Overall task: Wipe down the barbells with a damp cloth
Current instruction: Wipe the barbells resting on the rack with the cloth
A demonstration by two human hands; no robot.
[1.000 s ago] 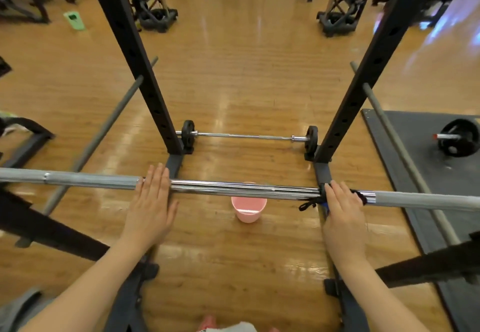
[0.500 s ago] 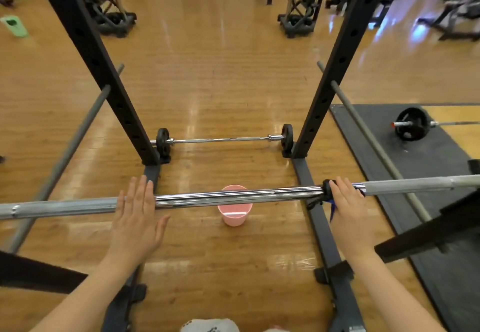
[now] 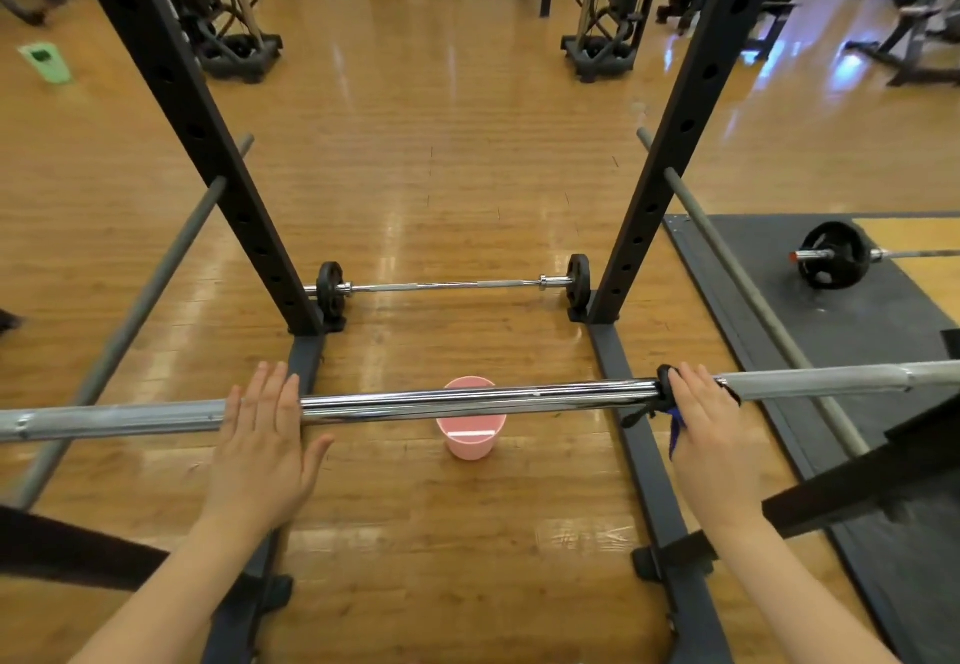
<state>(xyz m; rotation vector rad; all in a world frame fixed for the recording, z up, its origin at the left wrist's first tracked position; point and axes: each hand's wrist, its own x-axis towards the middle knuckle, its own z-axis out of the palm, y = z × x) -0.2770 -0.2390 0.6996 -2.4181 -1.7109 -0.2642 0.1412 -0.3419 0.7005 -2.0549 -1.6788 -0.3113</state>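
shiny chrome barbell [image 3: 467, 400], matte ends

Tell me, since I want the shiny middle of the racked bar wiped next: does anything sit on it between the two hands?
Nothing visible does. The bar runs bare from the right hand, which holds the cloth round it, to the left hand lying flat on it. The pink bucket stands on the floor below, not on the bar.
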